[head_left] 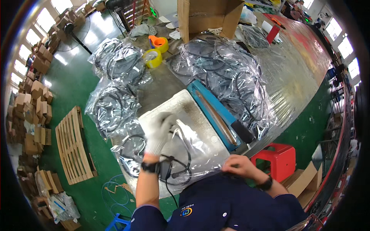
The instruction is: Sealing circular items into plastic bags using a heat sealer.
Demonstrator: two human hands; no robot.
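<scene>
A clear plastic bag (200,148) with a coiled black cable (189,154) inside lies across a white foam board (175,100). My right hand (239,166), bare, pinches the bag's edge at the board's near right corner. Over the bag's left part hovers my left hand (160,129) in a white knit glove. Its fingers look bent and blurred, and what they touch is hidden. Another bagged cable (131,152) lies left of my left wrist. Along the board's right edge rests a blue bag sealer (216,115) with a long bar and a black end.
Bagged cables are heaped at the left (111,102) and beyond the sealer (223,65). Yellow tape (152,58) and orange tape (161,44) stand near an open cardboard box (210,19). A red stool (275,159) is at the right, a wooden pallet (73,144) on the green floor.
</scene>
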